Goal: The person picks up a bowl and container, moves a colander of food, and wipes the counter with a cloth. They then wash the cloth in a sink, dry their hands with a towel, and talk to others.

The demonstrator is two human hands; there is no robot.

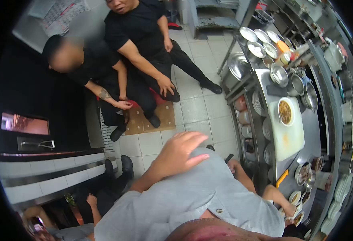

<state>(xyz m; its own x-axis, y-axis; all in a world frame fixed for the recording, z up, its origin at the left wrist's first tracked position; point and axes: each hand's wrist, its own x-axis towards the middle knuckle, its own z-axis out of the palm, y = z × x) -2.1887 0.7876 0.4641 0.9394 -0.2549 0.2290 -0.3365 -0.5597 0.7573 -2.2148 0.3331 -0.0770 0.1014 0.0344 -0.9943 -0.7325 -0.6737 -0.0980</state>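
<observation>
My left hand is raised in front of my grey shirt, palm turned inward, fingers stretched out and thumb apart, holding nothing. Lower on the other side, my right hand is partly hidden by my shirt. Its fingers are curled round a small dark object whose kind I cannot make out. To the right of that hand stands a steel counter, on which a white bowl of brown food rests on a white cutting board. An orange-handled knife lies nearer to me.
Two people in black sit at the far left above a cardboard sheet. Another person's forearm reaches over small bowls at lower right. Metal bowls and stacked plates fill the shelving. White tiles cover the floor.
</observation>
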